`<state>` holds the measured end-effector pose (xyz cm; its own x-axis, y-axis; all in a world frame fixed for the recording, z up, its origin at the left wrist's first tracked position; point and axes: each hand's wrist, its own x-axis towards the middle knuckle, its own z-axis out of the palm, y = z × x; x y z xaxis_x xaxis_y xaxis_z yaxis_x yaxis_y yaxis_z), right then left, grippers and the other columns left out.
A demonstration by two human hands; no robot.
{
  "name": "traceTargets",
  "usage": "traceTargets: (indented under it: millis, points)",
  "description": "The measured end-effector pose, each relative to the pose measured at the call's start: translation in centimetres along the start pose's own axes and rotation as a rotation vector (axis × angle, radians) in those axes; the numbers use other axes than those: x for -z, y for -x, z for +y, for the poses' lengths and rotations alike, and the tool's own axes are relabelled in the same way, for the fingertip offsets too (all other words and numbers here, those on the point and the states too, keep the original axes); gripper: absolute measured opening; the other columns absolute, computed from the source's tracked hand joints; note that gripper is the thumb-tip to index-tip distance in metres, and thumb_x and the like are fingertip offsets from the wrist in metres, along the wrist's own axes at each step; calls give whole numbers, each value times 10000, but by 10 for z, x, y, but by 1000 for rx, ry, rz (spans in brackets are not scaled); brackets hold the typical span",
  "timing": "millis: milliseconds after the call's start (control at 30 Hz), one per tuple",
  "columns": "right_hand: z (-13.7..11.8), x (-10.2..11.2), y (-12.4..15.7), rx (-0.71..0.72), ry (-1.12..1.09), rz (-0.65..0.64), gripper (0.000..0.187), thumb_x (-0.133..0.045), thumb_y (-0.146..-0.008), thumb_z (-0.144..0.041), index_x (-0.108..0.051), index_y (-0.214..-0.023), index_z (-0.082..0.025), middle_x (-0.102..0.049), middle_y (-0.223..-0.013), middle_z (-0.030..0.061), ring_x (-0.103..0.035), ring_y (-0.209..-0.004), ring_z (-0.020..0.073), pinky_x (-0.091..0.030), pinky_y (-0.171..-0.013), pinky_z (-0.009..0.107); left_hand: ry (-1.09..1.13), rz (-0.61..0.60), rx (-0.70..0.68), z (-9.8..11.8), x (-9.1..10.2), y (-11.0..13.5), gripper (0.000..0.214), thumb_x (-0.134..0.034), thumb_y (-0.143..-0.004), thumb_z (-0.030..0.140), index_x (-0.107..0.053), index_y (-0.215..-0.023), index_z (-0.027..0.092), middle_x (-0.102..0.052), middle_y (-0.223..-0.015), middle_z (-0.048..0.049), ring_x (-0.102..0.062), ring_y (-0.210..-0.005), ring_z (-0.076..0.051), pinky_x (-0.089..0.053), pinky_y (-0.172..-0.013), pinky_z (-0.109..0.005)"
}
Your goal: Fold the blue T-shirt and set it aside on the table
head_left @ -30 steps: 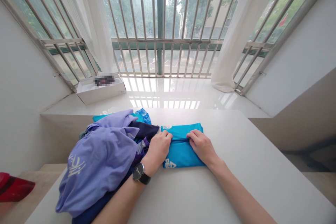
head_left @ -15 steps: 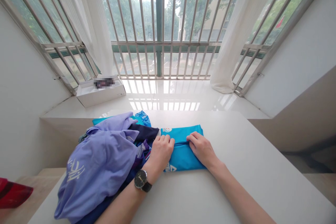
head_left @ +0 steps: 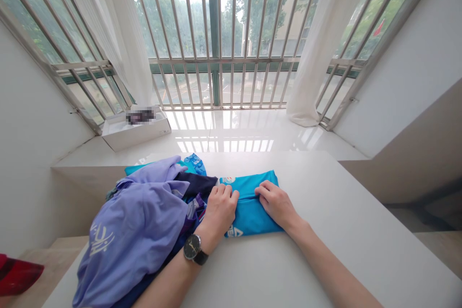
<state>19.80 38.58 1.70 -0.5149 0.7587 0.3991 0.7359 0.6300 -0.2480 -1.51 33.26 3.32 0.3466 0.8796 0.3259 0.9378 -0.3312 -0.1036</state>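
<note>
Left hand and right hand pinch one folded bright-blue fabric garment at its middle crease, near the far edge of the smooth white tabletop. Tabletop extends well rightward; one lilac-and-navy cloth heap crowds left. Beyond: two sheer white curtains.

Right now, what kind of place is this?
Probably a room in a home, beside a big window. The clues are white curtains, metal bars, and a folded blue cloth beside a pile of clothes on a table.
</note>
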Motion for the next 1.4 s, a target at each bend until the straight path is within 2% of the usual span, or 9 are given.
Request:
traceTargets:
  millis: [200, 467, 867, 1100, 1233, 1333, 1400]
  points:
    - [3, 7, 1, -56, 4, -75, 214, -479, -889, -100, -642, -940, -229, -646, -946, 33, -618, -819, 182, -493, -726, 285, 75, -69, -58, -1, 0, 1, 185, -476, -891, 74, -624, -907, 184, -615, -922, -83, -557, -872, -265, -430, -761, -387]
    - [2, 10, 0, -79, 0, -123, 219, -473, -880, -93, -642, -887, -232, -634, -950, 25, -607, -799, 165, -478, -715, 269, 87, -134, -60, -1, 3, -2, 181, -477, -896, 69, -615, -907, 184, -620, -938, -79, -562, -892, -262, -441, -765, -382]
    - [2, 20, 2, -56, -45, -173, 216, -459, -872, -111, -646, -884, -220, -636, -951, 34, -603, -814, 166, -488, -745, 280, 76, -106, -75, 0, 1, 0, 204, -456, -895, 47, -604, -904, 188, -606, -941, -70, -555, -885, -259, -451, -772, -380]
    - [-2, 28, 2, -45, -100, -169, 99, -527, -871, -213, -624, -876, -231, -623, -926, 30, -598, -829, 184, -505, -764, 314, 154, -102, -35, -2, 3, 0, 217, -439, -902, 46, -608, -905, 182, -625, -949, -74, -563, -881, -249, -455, -769, -368]
    - [1, 29, 5, -51, -155, -172, 79, -552, -889, -257, -627, -876, -238, -625, -934, 23, -606, -834, 180, -514, -768, 315, 249, -66, -19, -3, 9, 0, 142, -485, -942, 158, -611, -886, 190, -624, -926, -65, -567, -883, -237, -456, -803, -367]
    - [4, 27, 6, -62, -179, -174, 84, -558, -899, -267, -633, -873, -239, -628, -938, 21, -611, -828, 175, -518, -768, 315, 255, -49, -29, -3, 13, 0, 174, -520, -973, 300, -617, -882, 189, -624, -916, -71, -569, -876, -244, -461, -796, -379]
    - [5, 27, 5, -66, -192, -174, 89, -564, -902, -273, -637, -863, -241, -631, -938, 20, -617, -835, 175, -519, -770, 312, 247, -58, -36, -3, 13, 0, 182, -550, -967, 331, -621, -884, 185, -630, -920, -75, -574, -880, -249, -466, -790, -382]
